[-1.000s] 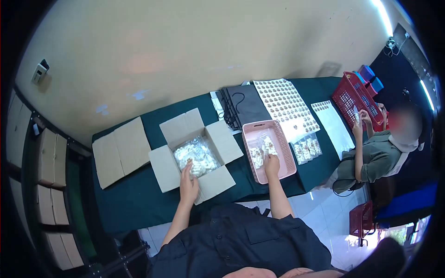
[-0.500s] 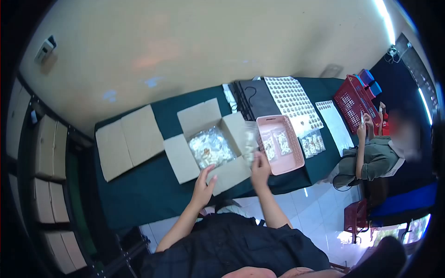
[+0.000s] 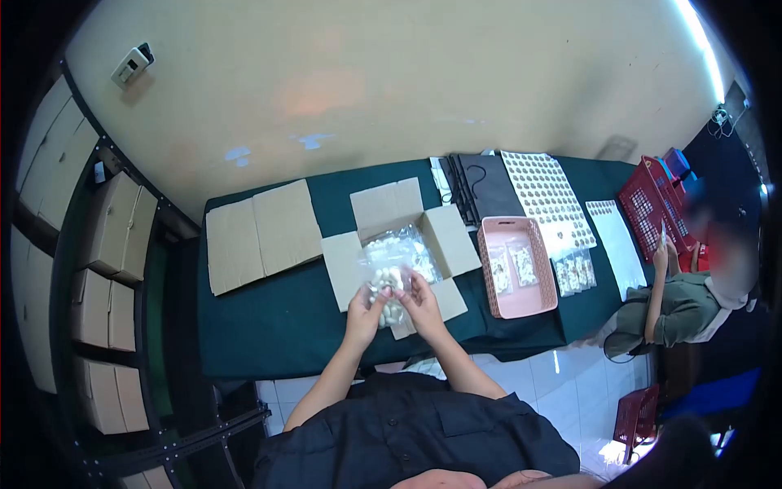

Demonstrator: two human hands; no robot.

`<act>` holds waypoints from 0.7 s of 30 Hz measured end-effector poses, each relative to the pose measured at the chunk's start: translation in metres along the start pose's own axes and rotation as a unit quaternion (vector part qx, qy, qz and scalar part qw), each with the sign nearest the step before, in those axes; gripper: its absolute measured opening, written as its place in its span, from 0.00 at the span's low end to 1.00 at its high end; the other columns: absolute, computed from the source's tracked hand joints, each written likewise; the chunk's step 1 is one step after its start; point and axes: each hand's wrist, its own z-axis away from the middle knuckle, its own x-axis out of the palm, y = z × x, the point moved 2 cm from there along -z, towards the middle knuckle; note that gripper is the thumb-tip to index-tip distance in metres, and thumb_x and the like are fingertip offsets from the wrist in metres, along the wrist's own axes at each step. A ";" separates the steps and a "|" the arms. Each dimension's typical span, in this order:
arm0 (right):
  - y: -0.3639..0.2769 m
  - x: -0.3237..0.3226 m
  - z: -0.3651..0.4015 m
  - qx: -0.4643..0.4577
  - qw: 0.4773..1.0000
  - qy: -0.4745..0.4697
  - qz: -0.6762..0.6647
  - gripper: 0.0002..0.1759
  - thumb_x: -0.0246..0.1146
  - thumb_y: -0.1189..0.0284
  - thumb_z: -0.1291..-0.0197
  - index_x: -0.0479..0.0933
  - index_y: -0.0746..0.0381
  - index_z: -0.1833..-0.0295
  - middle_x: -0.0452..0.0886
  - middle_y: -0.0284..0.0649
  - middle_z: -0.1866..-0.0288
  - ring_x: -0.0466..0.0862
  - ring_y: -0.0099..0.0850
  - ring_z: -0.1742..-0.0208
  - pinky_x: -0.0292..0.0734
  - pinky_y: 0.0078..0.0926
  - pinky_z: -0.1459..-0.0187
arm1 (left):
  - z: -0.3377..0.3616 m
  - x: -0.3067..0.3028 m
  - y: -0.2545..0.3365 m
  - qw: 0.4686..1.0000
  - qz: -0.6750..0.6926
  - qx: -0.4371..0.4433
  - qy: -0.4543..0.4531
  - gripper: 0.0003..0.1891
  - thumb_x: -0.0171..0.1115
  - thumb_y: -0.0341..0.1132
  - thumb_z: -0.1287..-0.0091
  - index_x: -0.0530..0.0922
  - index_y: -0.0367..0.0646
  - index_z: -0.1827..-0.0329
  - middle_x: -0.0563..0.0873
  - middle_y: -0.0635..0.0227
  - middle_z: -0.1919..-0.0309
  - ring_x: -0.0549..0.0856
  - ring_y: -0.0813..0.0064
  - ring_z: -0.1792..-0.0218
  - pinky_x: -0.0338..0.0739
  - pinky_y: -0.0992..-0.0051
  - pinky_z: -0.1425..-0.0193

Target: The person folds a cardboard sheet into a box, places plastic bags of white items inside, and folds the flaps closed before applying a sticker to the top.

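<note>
Between my left hand (image 3: 363, 316) and my right hand (image 3: 423, 306) is a clear plastic bag (image 3: 389, 285) with pale pieces in it; the fingers of both hands grip it. The bag is over the near side of an open cardboard box (image 3: 457, 240), whose flaps are spread. More clear bags of pale pieces (image 3: 422, 254) lie inside the box. To the right of my hands, a pink basket (image 3: 516, 305) holds a few small filled bags (image 3: 524, 265).
Flattened cardboard (image 3: 262, 236) lies left of the box. Filled bags (image 3: 574, 272), a sticker sheet (image 3: 550, 196), a black bag (image 3: 490, 191) and a red crate (image 3: 646, 204) are on the right. A person (image 3: 680, 306) stands at the right end. Boxes (image 3: 106, 314) fill shelves at left.
My right hand has moved left from beside the pink basket, bringing the bag over the box. My left hand has joined it on the bag. The view has shifted.
</note>
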 end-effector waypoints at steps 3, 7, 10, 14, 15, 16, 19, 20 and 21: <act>-0.001 -0.017 -0.006 0.042 0.999 -0.020 -0.025 0.22 0.60 0.74 0.39 0.66 0.69 0.41 0.75 0.42 0.47 0.74 0.25 0.45 0.68 0.23 0.43 | -0.004 0.016 -0.007 1.000 0.023 -0.006 -0.001 0.18 0.54 0.39 0.30 0.71 0.32 0.46 0.80 0.64 0.55 0.78 0.78 0.54 0.71 0.78 0.48; -0.001 -0.043 -0.014 0.064 0.996 -0.027 -0.056 0.15 0.58 0.76 0.38 0.70 0.69 0.46 0.79 0.39 0.52 0.77 0.24 0.49 0.70 0.21 0.45 | -0.014 0.028 -0.033 0.998 0.032 -0.058 -0.014 0.22 0.51 0.39 0.29 0.66 0.31 0.40 0.77 0.61 0.48 0.75 0.75 0.48 0.69 0.76 0.43; -0.010 -0.069 -0.027 0.057 0.996 -0.058 -0.047 0.16 0.58 0.76 0.37 0.70 0.69 0.45 0.79 0.38 0.52 0.77 0.24 0.49 0.70 0.22 0.45 | -0.022 0.055 -0.039 0.998 0.016 -0.053 0.015 0.25 0.51 0.40 0.29 0.62 0.29 0.36 0.75 0.60 0.46 0.74 0.73 0.45 0.66 0.76 0.40; -0.022 -0.101 -0.039 0.078 0.993 -0.079 -0.042 0.14 0.58 0.74 0.37 0.72 0.68 0.48 0.80 0.38 0.56 0.79 0.23 0.54 0.72 0.20 0.50 | -0.035 0.090 -0.035 0.999 -0.030 0.012 0.027 0.19 0.49 0.41 0.28 0.68 0.34 0.44 0.77 0.63 0.52 0.76 0.77 0.50 0.69 0.77 0.46; -0.027 -0.106 -0.040 0.080 0.992 -0.073 -0.059 0.13 0.58 0.73 0.37 0.73 0.68 0.49 0.81 0.38 0.57 0.80 0.23 0.55 0.73 0.19 0.52 | -0.036 0.099 -0.033 0.997 -0.038 0.030 0.056 0.16 0.48 0.42 0.28 0.70 0.38 0.48 0.77 0.66 0.55 0.75 0.81 0.52 0.70 0.78 0.49; -0.025 -0.114 -0.044 0.078 0.991 -0.072 -0.084 0.13 0.58 0.71 0.36 0.73 0.67 0.49 0.81 0.38 0.58 0.80 0.21 0.57 0.74 0.18 0.55 | -0.038 0.106 -0.037 0.997 -0.040 0.024 0.054 0.16 0.48 0.42 0.28 0.70 0.38 0.48 0.77 0.66 0.55 0.75 0.81 0.52 0.70 0.78 0.49; -0.033 -0.138 -0.055 0.125 0.982 -0.063 -0.126 0.14 0.57 0.71 0.36 0.72 0.67 0.48 0.81 0.38 0.58 0.79 0.19 0.58 0.74 0.17 0.56 | -0.049 0.130 -0.039 0.996 -0.020 0.040 0.080 0.15 0.44 0.43 0.26 0.70 0.40 0.51 0.75 0.70 0.58 0.73 0.82 0.55 0.67 0.80 0.49; -0.033 -0.144 -0.057 0.133 0.978 -0.061 -0.148 0.14 0.57 0.71 0.36 0.71 0.67 0.48 0.81 0.38 0.59 0.80 0.19 0.59 0.74 0.17 0.56 | -0.051 0.136 -0.039 0.996 -0.018 0.030 0.087 0.15 0.44 0.43 0.26 0.70 0.40 0.51 0.75 0.70 0.58 0.73 0.82 0.55 0.67 0.80 0.49; -0.041 -0.147 -0.058 0.142 0.980 -0.066 -0.121 0.14 0.56 0.71 0.35 0.70 0.67 0.47 0.81 0.38 0.58 0.80 0.20 0.59 0.74 0.17 0.56 | -0.051 0.143 -0.032 0.994 -0.019 0.033 0.101 0.15 0.44 0.43 0.26 0.69 0.40 0.51 0.75 0.70 0.58 0.72 0.83 0.55 0.67 0.80 0.49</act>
